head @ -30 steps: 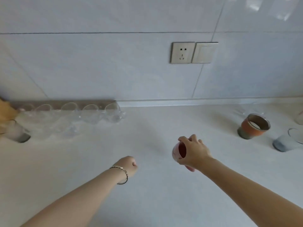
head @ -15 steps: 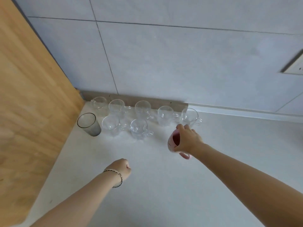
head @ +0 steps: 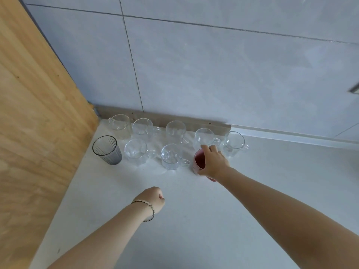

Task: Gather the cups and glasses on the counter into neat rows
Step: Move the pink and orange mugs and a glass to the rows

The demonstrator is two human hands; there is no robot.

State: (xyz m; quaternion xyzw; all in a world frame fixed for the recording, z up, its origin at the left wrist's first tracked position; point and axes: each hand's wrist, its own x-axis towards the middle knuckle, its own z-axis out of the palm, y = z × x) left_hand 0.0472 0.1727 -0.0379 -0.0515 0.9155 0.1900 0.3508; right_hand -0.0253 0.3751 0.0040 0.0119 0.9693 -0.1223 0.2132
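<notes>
On the counter (head: 213, 220) we see two rows of cups: five clear mugs at the wall, then a grey glass (head: 107, 150) and two mugs in front. Our right hand (head: 212, 162) wraps a red cup (head: 199, 162), upright, just right of the last front mug (head: 172, 156), arm stretched forward. Our left hand (head: 153, 199) hangs nearer us, fisted, empty.

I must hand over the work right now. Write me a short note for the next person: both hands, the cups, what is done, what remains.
Right hand: gripping the red cup at the right end of the front row, on or just above the counter.
Left hand: a closed fist, holding nothing.
Done: five clear mugs along the wall; grey glass and two mugs in front.
Left: release the red cup in line.
</notes>
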